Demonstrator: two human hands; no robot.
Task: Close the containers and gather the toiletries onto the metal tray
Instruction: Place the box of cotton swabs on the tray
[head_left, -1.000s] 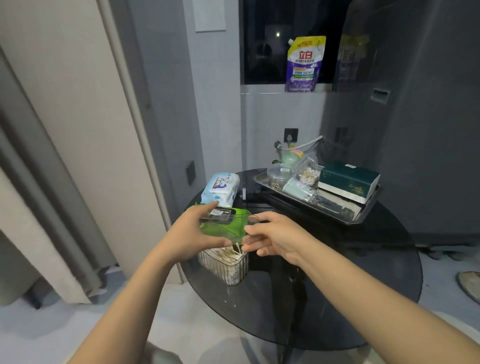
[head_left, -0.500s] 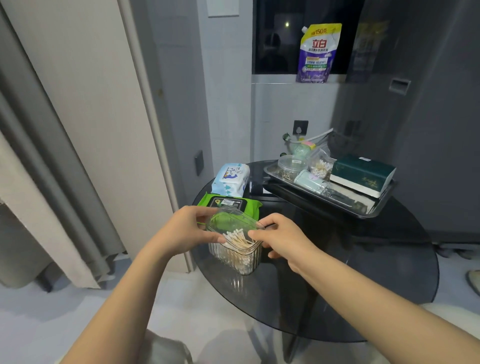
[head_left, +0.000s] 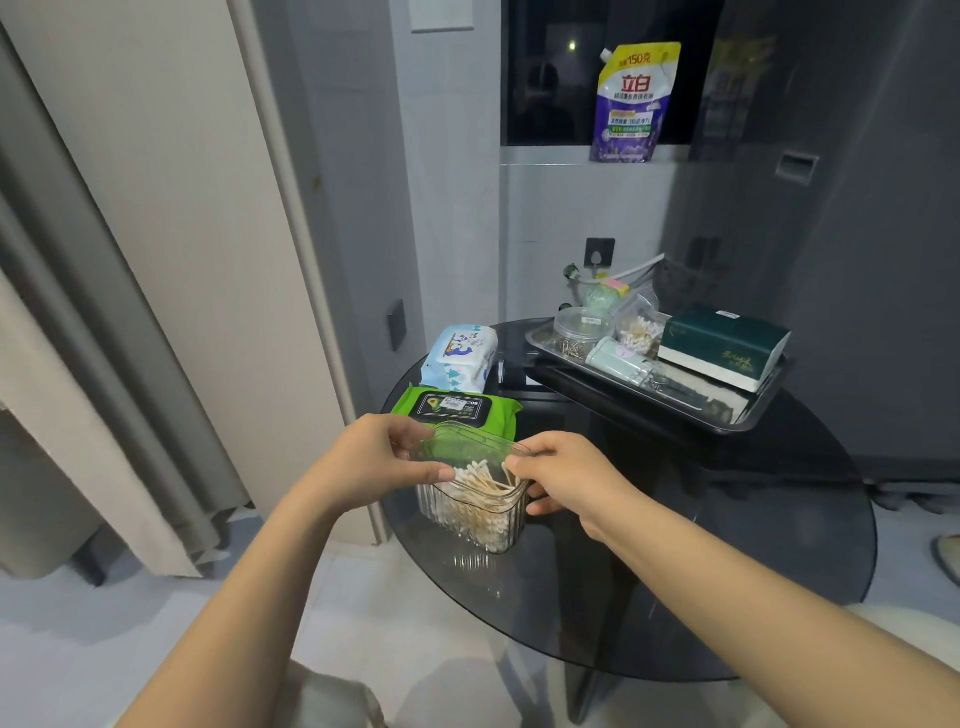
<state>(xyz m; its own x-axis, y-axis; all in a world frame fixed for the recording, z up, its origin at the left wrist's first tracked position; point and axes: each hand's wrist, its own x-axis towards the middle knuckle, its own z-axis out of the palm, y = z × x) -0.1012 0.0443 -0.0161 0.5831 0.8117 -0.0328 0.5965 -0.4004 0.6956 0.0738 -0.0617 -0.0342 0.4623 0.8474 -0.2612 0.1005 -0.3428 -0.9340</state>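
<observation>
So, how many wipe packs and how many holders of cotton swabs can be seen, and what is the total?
Wipe packs: 2, the green pack and the blue-white pack, both on the table off the metal tray.
Cotton swab holders: 2, the clear box between the left hand and right hand, and the plastic bag on the tray.
Total: 4

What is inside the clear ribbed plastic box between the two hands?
The clear ribbed plastic box holds many cotton swabs with wooden sticks. The clear lid and both hands partly cover its top; its floor cannot be seen.
</observation>
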